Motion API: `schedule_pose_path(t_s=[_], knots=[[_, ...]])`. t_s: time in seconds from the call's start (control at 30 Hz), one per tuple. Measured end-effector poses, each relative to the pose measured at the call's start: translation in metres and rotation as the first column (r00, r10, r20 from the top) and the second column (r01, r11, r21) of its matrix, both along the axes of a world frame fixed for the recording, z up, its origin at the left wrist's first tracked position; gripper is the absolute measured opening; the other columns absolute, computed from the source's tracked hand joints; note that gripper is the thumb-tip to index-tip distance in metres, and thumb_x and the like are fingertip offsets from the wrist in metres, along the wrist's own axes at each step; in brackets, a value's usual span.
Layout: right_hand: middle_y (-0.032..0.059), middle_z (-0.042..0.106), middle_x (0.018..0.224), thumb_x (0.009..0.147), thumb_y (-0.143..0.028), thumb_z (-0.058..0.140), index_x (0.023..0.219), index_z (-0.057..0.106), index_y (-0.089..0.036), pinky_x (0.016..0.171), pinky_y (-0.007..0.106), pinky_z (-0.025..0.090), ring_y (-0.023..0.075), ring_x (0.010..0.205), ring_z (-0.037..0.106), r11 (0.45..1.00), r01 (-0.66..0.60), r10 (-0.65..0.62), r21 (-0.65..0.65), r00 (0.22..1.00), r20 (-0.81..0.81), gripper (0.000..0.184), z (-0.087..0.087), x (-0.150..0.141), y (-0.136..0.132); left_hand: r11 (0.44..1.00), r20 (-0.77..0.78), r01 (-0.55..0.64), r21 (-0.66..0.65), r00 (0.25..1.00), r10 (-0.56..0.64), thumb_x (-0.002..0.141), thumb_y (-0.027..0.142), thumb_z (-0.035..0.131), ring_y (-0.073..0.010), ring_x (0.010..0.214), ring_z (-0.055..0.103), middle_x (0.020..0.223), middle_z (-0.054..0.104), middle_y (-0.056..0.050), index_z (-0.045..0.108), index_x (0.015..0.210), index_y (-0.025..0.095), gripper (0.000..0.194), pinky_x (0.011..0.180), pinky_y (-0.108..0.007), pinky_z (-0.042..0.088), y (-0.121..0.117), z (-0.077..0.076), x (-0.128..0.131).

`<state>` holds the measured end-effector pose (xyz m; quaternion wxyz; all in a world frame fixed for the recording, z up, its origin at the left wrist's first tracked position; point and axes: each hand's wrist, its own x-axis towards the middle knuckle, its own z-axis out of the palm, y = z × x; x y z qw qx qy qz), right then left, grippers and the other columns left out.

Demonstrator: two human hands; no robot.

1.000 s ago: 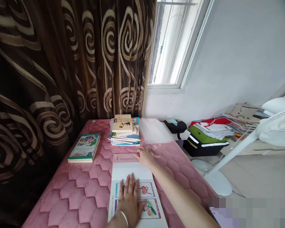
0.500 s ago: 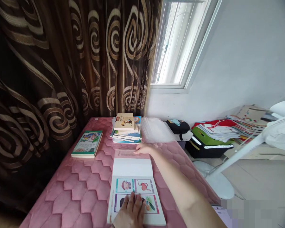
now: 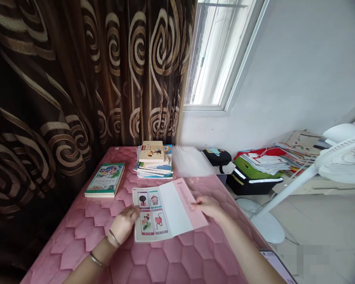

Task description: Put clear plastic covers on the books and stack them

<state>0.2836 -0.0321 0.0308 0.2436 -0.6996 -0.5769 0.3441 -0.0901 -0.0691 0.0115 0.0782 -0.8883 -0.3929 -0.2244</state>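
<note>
Pink quilted fabric (image 3: 154,260) is noted beneath an open book (image 3: 150,238), which is laid near the middle of the surface with four picture panels exposed on its page. The opening of the book and the unfolding of its pink flap (image 3: 187,203) are judged complete; the flap is not folded in and the book is not closed. Whether clear film is fitted over the flap cannot be confirmed.

The flap's outer part is clamped between thumb and fingers of the right hand (image 3: 209,207). The fingers of the left hand (image 3: 124,224) are held close together at the opposite edge; whether the edge is pinched cannot be told.

Beside the bed, a black-and-green container (image 3: 251,187) is observed with loose papers (image 3: 264,159) heaped on top; its interior is hidden. A dark bag (image 3: 220,159) is placed nearby, its contents not visible.
</note>
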Motion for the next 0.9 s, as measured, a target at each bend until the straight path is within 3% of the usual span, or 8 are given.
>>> schedule_pose_path(t_s=[0.13,0.3,0.43,0.5,0.6,0.73,0.83,0.9], knots=[[-0.0047,0.051,0.052,0.063,-0.051,0.063,0.056,0.047,-0.021,0.049,0.022,0.03,0.0121,0.053,0.048,0.998,0.043,-0.048,-0.035,0.987,-0.155,0.035,-0.019,-0.002,-0.035,0.981,0.099,-0.037,-0.188,0.993,0.057,0.086,0.008,0.042,-0.0159,0.106,0.064,0.113,0.069,-0.006,0.064,0.104,0.02,0.03,0.094,-0.031,0.053,0.014,-0.015,-0.006],[-0.003,0.055,0.053,0.065,-0.05,0.06,0.053,0.048,-0.021,0.053,0.023,0.034,0.0144,0.059,0.053,0.993,0.119,-0.117,0.012,0.99,-0.083,0.034,-0.02,0.005,-0.053,0.925,0.127,-0.049,-0.377,0.986,0.104,0.08,0.0,0.038,-0.0127,0.117,0.057,0.127,0.063,-0.001,0.063,0.111,0.023,0.046,0.102,-0.032,0.047,-0.002,-0.013,0.007],[-0.0036,0.053,0.052,0.064,-0.048,0.061,0.052,0.043,-0.022,0.052,0.023,0.034,0.0147,0.059,0.053,0.99,0.144,-0.144,-0.008,0.983,-0.11,0.035,-0.018,0.005,-0.056,0.886,0.125,-0.235,-0.399,0.944,0.306,0.077,-0.003,0.037,-0.0203,0.117,0.058,0.126,0.063,-0.007,0.067,0.1,0.019,0.044,0.106,-0.045,0.043,-0.018,0.0,0.037],[-0.0038,0.054,0.053,0.064,-0.047,0.061,0.053,0.043,-0.021,0.053,0.023,0.034,0.0146,0.06,0.053,0.988,0.155,-0.157,-0.024,0.975,-0.159,0.034,-0.018,0.003,-0.057,0.882,0.158,-0.264,-0.39,0.925,0.346,0.08,0.0,0.036,-0.0219,0.122,0.054,0.126,0.062,-0.01,0.065,0.107,0.018,0.044,0.109,-0.049,0.037,-0.027,0.002,0.066],[-0.0041,0.058,0.058,0.063,-0.044,0.062,0.058,0.048,-0.021,0.055,0.023,0.038,0.0147,0.062,0.056,0.982,0.183,-0.191,-0.054,0.929,-0.316,0.027,-0.02,-0.001,-0.058,0.875,0.255,-0.109,-0.472,0.933,0.254,0.086,0.011,0.039,-0.0192,0.126,0.05,0.134,0.056,-0.011,0.052,0.129,0.016,0.045,0.107,-0.038,0.042,-0.041,-0.002,0.118],[-0.0015,0.067,0.069,0.06,-0.04,0.064,0.071,0.057,-0.021,0.061,0.025,0.047,0.0184,0.071,0.064,0.967,0.212,-0.256,-0.143,0.775,-0.578,0.022,-0.024,-0.004,-0.064,0.861,0.346,0.009,-0.509,0.918,0.195,0.091,0.024,0.038,-0.0227,0.132,0.042,0.142,0.045,-0.017,0.04,0.139,0.009,0.05,0.108,-0.04,0.041,-0.054,-0.01,0.166],[0.0051,0.072,0.086,0.07,-0.053,0.057,0.091,0.063,-0.021,0.069,0.031,0.052,0.0233,0.082,0.068,0.966,0.19,-0.26,-0.177,0.699,-0.666,0.039,-0.022,-0.007,-0.068,0.873,0.369,0.031,-0.487,0.913,0.173,0.093,0.026,0.035,-0.0257,0.133,0.04,0.143,0.042,-0.021,0.037,0.14,0.005,0.051,0.107,-0.045,0.041,-0.057,-0.013,0.174],[0.0106,0.071,0.097,0.08,-0.07,0.034,0.108,0.063,-0.019,0.074,0.037,0.053,0.0262,0.09,0.068,0.986,0.124,-0.167,-0.112,0.712,-0.682,0.065,-0.018,-0.015,-0.069,0.855,0.436,0.075,-0.514,0.881,0.184,0.095,0.032,0.033,-0.0251,0.133,0.04,0.143,0.042,-0.019,0.037,0.14,0.008,0.051,0.108,-0.046,0.04,-0.054,-0.01,0.167]])
